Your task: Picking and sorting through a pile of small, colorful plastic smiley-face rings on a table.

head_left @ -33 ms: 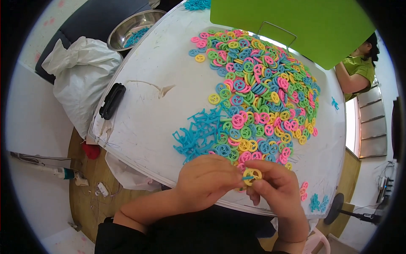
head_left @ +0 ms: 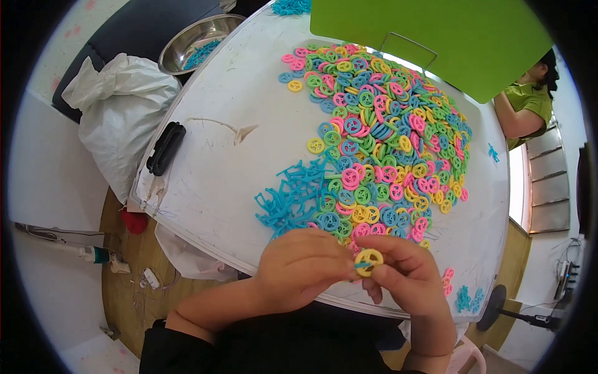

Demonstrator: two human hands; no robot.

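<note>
Over the table's near edge, my right hand [head_left: 411,277] pinches a small yellow plastic wheel [head_left: 377,255] between thumb and fingers. My left hand [head_left: 305,265] is closed beside it, gripping a thin blue plastic piece [head_left: 362,265] whose end meets the wheel; most of that piece is hidden by the fingers. Just beyond my left hand lies a heap of spiky blue plastic pieces [head_left: 289,202]. A large spread of pink, green, yellow and blue wheels [head_left: 386,137] covers the table's middle and right.
The white table [head_left: 218,168] carries a black case [head_left: 166,148] at its left edge. A steel bowl [head_left: 180,40] with blue pieces and a white sack [head_left: 121,112] stand left. A green board [head_left: 423,43] rises at the back; a person [head_left: 523,115] sits far right.
The yellow wheel has shifted slightly left and turned to face up more. Both hands otherwise stay in place.
</note>
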